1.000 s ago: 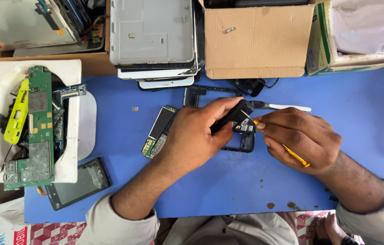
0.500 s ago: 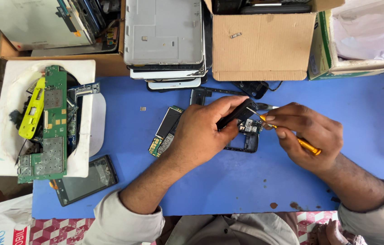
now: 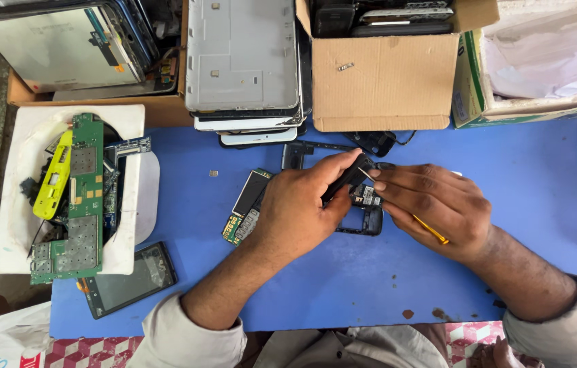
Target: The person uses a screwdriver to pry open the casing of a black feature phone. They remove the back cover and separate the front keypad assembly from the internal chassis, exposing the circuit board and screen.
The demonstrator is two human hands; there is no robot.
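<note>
Head view looks straight down on a blue surface (image 3: pixel 520 204), where two bare hands meet a little right of the frame's centre. Left hand (image 3: pixel 299 215) comes up from the lower middle, its fingers (image 3: pixel 339 167) curled around a slim black piece (image 3: pixel 346 178) that slants up towards the right; the grip is closed on it. Right hand (image 3: pixel 435 204) comes in from the lower right, its fingers bunched so the tips touch the upper end of that black piece, while a thin yellow tool (image 3: pixel 430 230) is tucked under the palm with only its end showing below the hand. Whether those fingertips pinch something small is hard to tell, since the spot is crowded. Just beneath both hands lies a black phone frame (image 3: pixel 363 221), flat on the surface and partly covered by them. A small green circuit board with a dark screen (image 3: pixel 247 204) lies touching the left hand's outer edge. Further left, a white tray (image 3: pixel 19 225) holds a long green circuit board (image 3: pixel 77 204) and a yellow part (image 3: pixel 53 180), with a dark phone (image 3: pixel 128 279) lying below it. Along the top of the frame stand a stack of grey tablet backs (image 3: pixel 241 54), a brown cardboard box (image 3: pixel 384 82) of handsets, and a tablet screen (image 3: pixel 57 48) at upper left.
</note>
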